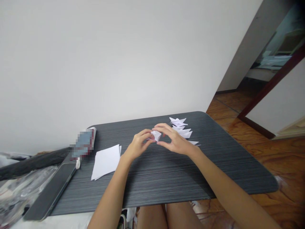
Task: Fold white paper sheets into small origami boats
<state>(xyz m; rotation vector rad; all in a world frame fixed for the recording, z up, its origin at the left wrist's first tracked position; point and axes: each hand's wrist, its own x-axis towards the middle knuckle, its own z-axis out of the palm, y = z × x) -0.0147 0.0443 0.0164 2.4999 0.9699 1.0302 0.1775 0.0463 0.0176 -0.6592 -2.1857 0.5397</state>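
Note:
A small piece of folded white paper (pixel 156 135) is held up between both hands above the middle of the dark table (pixel 162 178). Its left side is pinched by the fingers and thumb of my left hand (pixel 139 143). On the other side, my right hand (pixel 172 140) grips it with curved fingers and thumb, and partly covers it. Several folded white paper boats (pixel 182 131) stand in a row just behind and beside my right hand. Left of my left forearm lies a stack of white paper sheets (pixel 106 161), its edges slightly uneven.
At the table's left edge are a blurred-out device or packet (pixel 82 144) and a long dark flat panel (pixel 51 190). Clear plastic bags (pixel 28 190) lie beyond that edge. A white wall (pixel 143 63) rises behind the table, and wooden floor (pixel 238 133) lies to the right.

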